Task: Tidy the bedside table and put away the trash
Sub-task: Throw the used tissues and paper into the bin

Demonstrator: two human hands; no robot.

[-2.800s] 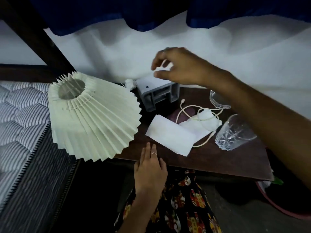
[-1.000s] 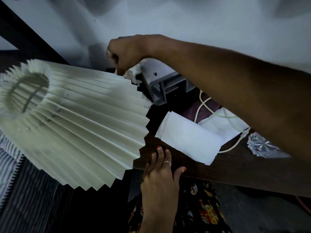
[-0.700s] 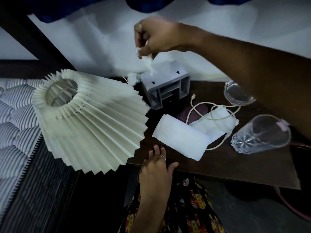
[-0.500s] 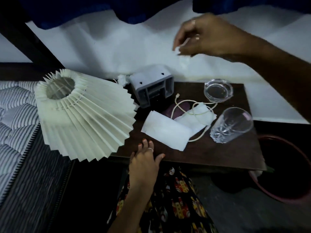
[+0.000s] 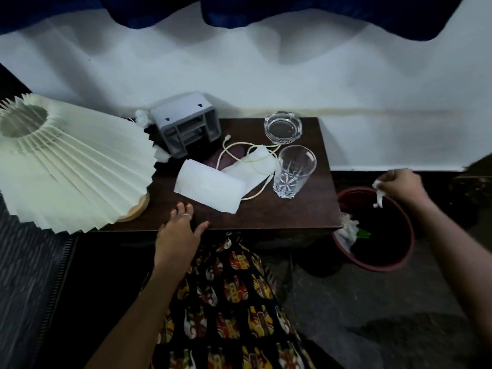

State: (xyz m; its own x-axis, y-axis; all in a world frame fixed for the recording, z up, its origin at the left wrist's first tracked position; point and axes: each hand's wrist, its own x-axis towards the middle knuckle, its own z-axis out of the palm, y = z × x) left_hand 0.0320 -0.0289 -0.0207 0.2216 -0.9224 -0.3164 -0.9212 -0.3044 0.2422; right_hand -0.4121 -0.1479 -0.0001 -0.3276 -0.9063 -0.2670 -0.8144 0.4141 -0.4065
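Bedside table point(image 5: 306, 209), right hand point(image 5: 399, 183) now carrying tissue point(image 5: 378, 194) over bin point(image 5: 407, 235)

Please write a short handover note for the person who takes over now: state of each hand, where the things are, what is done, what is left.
Right hand: shut on a tissue scrap, held over the red bin beside the table; not yet dropped.
Left hand: open, resting on the front edge of the bedside table.
In the bin: some white trash already.
Left on the table: tissue wad behind the grey holder, another scrap by the lamp shade, two white paper sheets, cable, glass, ashtray.
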